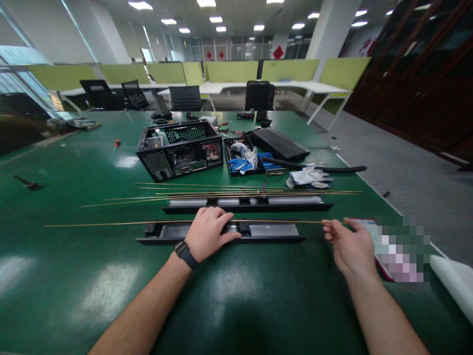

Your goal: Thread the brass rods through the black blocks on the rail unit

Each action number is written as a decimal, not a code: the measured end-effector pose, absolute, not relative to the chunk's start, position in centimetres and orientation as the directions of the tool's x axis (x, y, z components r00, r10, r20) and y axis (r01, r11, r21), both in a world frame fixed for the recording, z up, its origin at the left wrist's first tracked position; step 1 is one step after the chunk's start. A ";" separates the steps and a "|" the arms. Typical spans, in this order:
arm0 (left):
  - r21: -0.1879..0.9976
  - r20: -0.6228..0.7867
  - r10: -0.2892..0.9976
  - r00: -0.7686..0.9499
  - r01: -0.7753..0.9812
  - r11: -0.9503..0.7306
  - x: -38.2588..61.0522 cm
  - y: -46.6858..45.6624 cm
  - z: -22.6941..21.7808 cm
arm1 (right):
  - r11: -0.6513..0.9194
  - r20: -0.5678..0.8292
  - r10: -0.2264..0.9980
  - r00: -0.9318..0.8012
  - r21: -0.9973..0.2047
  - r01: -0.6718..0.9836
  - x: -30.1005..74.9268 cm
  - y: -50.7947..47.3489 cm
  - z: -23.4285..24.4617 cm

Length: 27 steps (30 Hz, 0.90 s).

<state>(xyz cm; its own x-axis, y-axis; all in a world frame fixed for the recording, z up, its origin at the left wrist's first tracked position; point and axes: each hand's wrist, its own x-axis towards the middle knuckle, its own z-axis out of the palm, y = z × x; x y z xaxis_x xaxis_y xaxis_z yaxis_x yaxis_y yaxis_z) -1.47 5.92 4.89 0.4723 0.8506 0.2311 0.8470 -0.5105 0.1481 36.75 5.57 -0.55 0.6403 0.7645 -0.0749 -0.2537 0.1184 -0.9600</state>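
A long thin brass rod (pixel 111 224) lies across the near black rail (pixel 273 231) on the green table (pixel 74 276). My left hand (pixel 209 232) rests on top of the near rail at its middle, fingers curled over rod and rail. My right hand (pixel 347 241) pinches the rod's right end between fingertips, just past the rail's right end. A second black rail (pixel 295 202) lies parallel behind it, with several more brass rods (pixel 177 192) spread along it.
Behind the rods stand an open black computer case (pixel 177 150), a black tray with blue and white gloves (pixel 244 160), a black flat box (pixel 279 143), a black hose (pixel 325 168) and white gloves (pixel 308 176). A phone (pixel 373 236) lies by my right hand. Table edge runs at right.
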 end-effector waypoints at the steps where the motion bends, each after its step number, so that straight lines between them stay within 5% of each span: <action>1: 0.143 0.236 0.861 0.451 0.860 -0.490 -1.9 5.9 4.9 | 0.117 -0.077 0.764 0.641 -0.960 -0.254 36.7 5.6 -0.5; 27: 0.200 0.280 0.864 0.417 0.855 -0.478 -2.6 5.9 2.6 | 0.047 -0.089 0.833 0.546 -0.972 -0.230 33.3 5.9 -0.2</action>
